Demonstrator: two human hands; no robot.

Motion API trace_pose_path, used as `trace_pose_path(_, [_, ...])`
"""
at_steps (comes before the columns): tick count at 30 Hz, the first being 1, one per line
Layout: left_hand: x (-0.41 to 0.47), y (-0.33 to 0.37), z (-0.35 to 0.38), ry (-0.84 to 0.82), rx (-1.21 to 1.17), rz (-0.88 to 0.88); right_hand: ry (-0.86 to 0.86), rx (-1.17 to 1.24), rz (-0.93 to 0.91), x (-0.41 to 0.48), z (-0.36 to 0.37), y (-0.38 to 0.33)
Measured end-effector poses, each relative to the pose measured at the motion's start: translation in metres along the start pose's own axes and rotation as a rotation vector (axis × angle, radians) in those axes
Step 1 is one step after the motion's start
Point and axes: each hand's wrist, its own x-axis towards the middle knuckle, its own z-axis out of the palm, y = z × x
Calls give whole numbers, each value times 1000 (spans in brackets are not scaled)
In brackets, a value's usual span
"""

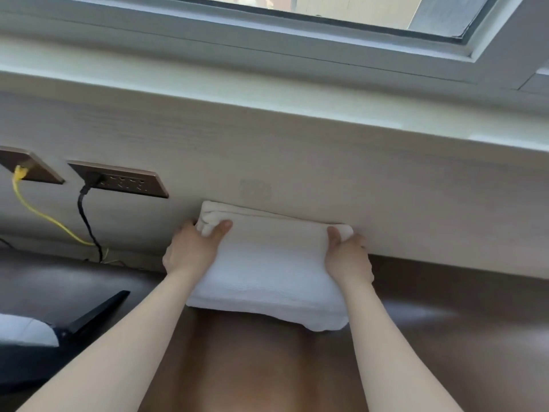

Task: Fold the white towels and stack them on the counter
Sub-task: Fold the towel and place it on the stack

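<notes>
From my end I see a folded white towel (267,263) lying flat on the dark brown desk (445,337), its far edge touching the pale wall (326,173) below the window sill (267,93). Folded layers show at its far left corner, though I cannot tell whether it is one towel or several.

The left hand (190,251) grips that corner: thumb on top, fingers curled round the end. The right hand (347,257) grips the far right corner the same way, with its fingers wrapped out of sight.

Left of the towel, two bronze outlet plates (118,179) sit on the wall. A black cord (86,215) hangs from the nearer one and a yellow cable (38,212) from the other, both running down to the desk.
</notes>
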Motion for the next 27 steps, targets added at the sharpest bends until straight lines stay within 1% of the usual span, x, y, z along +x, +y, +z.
trace_pose_path(3, [3, 2, 2, 6, 67, 18, -32, 32, 41, 5, 1, -3])
trace_pose_path(5, [6, 4, 1, -34, 77, 4, -48, 46, 54, 8, 2, -4])
trace_pose_path(7, [5, 5, -2, -94, 51, -32, -61, 52, 55, 9, 2, -4])
trace_pose_path(8, [3, 6, -5, -104, 21, -37, -65, 53, 59, 10, 1, -4])
trace_pose_path(9, [0, 7, -9, -80, -16, -17, -69, 54, 60, 10, 0, -3])
trace_pose_path(10, [-4, 7, -13, -4, -39, 40, -75, 56, 58, 9, -1, -3])
trace_pose_path(11, [-10, 6, -16, 116, -33, 136, -81, 67, 59, 8, -2, -2])
trace_pose_path(13, [-30, 5, -18, 377, 30, 415, -92, 104, 65, 8, -7, -3])
trace_pose_path(14, [-45, 8, -17, 426, 41, 563, -93, 124, 70, 7, -9, -5])
trace_pose_path(15, [-59, 11, -13, 393, 48, 692, -76, 127, 66, 3, -12, -7])
trace_pose_path(16, [-69, 15, -6, 292, 73, 786, -24, 78, 33, -2, -15, -9])
trace_pose_path(17, [-78, 19, 2, 166, 131, 827, 71, -35, -46, -10, -16, -10])
trace_pose_path(18, [-83, 24, 9, 57, 220, 827, 220, -165, -185, -20, -15, -11])
trace_pose_path(19, [-83, 28, 15, -14, 304, 809, 359, -254, -365, -31, -15, -13])
trace_pose_path(20, [-80, 30, 19, -56, 363, 789, 445, -266, -578, -42, -12, -15])
trace_pose_path(21, [-76, 32, 23, -87, 397, 772, 440, -247, -778, -49, -7, -15])
trace_pose_path(22, [-72, 31, 24, -110, 417, 763, 337, -250, -925, -54, -2, -15])
trace_pose_path(23, [-68, 29, 25, -128, 436, 768, 195, -286, -998, -56, 2, -14])
trace_pose_path(24, [-66, 27, 25, -144, 454, 781, 71, -346, -1010, -56, 5, -12])
trace_pose_path(25, [-64, 25, 25, -160, 465, 794, 3, -392, -1004, -53, 7, -11])
trace_pose_path(27, [-61, 21, 23, -190, 463, 801, -43, -435, -973, -45, 10, -6])
